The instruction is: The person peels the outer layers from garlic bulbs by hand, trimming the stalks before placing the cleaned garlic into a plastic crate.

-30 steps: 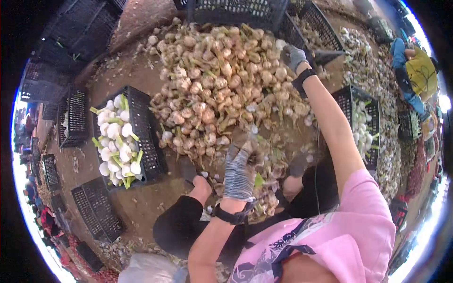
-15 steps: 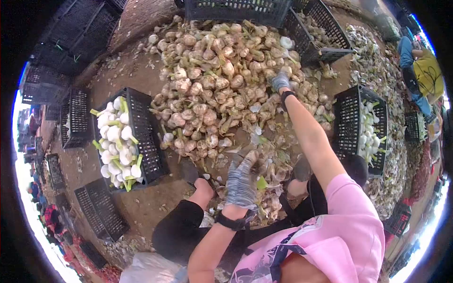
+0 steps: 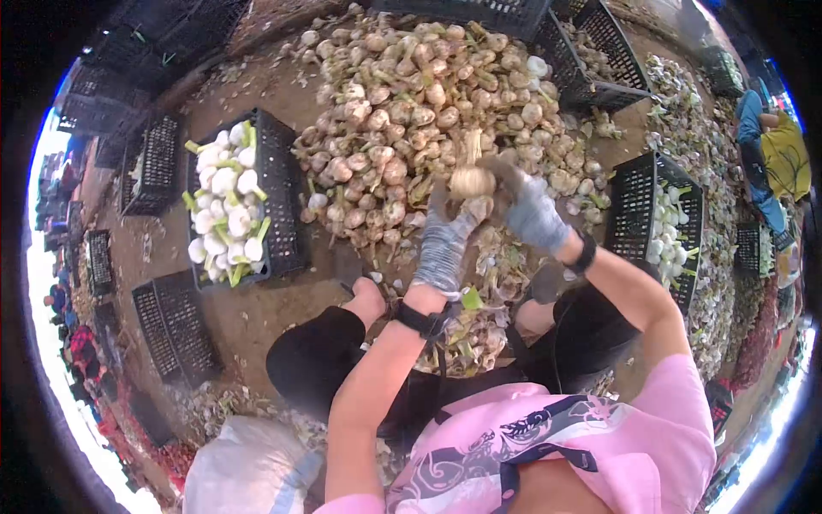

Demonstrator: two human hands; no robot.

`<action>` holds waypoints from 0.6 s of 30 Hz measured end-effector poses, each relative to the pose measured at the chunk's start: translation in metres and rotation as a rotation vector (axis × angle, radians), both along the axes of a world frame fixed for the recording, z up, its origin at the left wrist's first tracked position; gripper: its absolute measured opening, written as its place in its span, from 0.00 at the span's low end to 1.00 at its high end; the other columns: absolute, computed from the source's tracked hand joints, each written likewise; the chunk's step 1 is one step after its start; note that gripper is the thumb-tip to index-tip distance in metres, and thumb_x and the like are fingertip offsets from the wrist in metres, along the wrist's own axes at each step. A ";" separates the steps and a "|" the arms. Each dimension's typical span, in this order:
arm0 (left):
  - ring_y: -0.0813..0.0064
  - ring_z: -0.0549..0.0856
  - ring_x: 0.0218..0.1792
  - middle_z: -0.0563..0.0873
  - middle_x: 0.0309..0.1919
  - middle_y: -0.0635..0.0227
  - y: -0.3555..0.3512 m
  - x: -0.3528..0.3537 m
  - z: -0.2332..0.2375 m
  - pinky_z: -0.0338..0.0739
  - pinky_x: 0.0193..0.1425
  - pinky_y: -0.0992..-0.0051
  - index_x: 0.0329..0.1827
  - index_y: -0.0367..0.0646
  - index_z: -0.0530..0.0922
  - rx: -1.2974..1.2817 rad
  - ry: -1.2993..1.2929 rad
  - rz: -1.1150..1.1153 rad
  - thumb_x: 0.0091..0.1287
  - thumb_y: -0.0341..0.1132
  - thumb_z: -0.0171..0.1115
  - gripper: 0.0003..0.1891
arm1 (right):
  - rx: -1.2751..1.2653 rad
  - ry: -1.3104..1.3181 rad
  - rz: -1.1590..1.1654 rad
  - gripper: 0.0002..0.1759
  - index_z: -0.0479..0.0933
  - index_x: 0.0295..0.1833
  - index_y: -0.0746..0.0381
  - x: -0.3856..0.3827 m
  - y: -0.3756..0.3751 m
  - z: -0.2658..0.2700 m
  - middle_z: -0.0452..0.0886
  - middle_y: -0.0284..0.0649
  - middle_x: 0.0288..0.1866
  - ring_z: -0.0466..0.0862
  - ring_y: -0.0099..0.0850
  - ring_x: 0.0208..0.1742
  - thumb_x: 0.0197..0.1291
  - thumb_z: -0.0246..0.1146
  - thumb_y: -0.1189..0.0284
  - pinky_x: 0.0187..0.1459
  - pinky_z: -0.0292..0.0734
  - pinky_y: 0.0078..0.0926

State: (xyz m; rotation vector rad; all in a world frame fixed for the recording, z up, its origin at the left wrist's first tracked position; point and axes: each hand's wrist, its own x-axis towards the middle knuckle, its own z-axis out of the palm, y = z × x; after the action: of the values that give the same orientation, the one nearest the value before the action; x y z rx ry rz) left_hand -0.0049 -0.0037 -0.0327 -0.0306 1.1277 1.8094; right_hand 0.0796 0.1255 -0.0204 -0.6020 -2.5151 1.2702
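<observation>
A garlic bulb (image 3: pixel 472 182) with its dry stalk pointing away from me is held up over the front of a heap of unpeeled garlic (image 3: pixel 402 111). My left hand (image 3: pixel 447 244), in a grey-striped glove, grips the bulb from below and the left. From the right, my gloved right hand (image 3: pixel 533 212) has its curled fingers against the same bulb; those fingertips are smeared by motion. Loose garlic skins (image 3: pixel 484 330) lie on the ground between my feet, below both hands.
Black crates of cleaned white garlic stand at left (image 3: pixel 276 197) and right (image 3: pixel 638 210). Another crate (image 3: pixel 604 81) is behind the heap. An empty-looking crate (image 3: pixel 175 330) and a white sack (image 3: pixel 248 471) lie to the left. Another person (image 3: pixel 771 154) sits far right.
My right hand has come back from the heap toward me and meets the left hand. The left hand has moved forward and up, and a garlic bulb is now between them.
</observation>
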 end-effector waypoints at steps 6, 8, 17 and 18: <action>0.73 0.74 0.52 0.70 0.54 0.61 -0.002 0.002 0.006 0.73 0.55 0.76 0.64 0.39 0.56 0.134 0.319 -0.079 0.49 0.19 0.66 0.39 | -0.748 0.077 -0.107 0.21 0.71 0.50 0.64 0.031 0.004 0.017 0.76 0.33 0.38 0.72 0.23 0.36 0.55 0.61 0.63 0.39 0.71 0.24; 0.72 0.73 0.53 0.69 0.56 0.61 0.001 0.009 0.019 0.71 0.57 0.76 0.65 0.38 0.55 0.235 0.399 -0.121 0.49 0.19 0.65 0.39 | -0.372 0.191 -0.069 0.20 0.72 0.47 0.64 0.032 0.012 0.014 0.75 0.33 0.35 0.72 0.22 0.33 0.57 0.59 0.60 0.35 0.71 0.23; 0.71 0.71 0.56 0.68 0.58 0.60 -0.002 0.021 0.028 0.69 0.60 0.72 0.65 0.39 0.57 0.167 0.781 -0.244 0.47 0.20 0.67 0.40 | -0.467 0.208 -0.079 0.19 0.73 0.38 0.69 0.035 0.013 0.000 0.75 0.37 0.28 0.72 0.23 0.30 0.55 0.60 0.61 0.33 0.71 0.24; 0.71 0.71 0.56 0.68 0.58 0.60 -0.003 0.021 0.026 0.69 0.60 0.72 0.65 0.39 0.57 0.213 0.687 -0.227 0.47 0.20 0.68 0.40 | -0.458 0.200 -0.071 0.19 0.73 0.38 0.69 0.037 0.016 -0.002 0.75 0.37 0.28 0.72 0.23 0.29 0.55 0.61 0.61 0.33 0.71 0.24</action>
State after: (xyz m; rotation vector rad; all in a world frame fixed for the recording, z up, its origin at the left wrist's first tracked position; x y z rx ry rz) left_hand 0.0161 -0.0067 -0.0068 0.8668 1.3206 1.7627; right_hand 0.1167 0.1412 -0.0224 -0.6138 -2.0321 1.7950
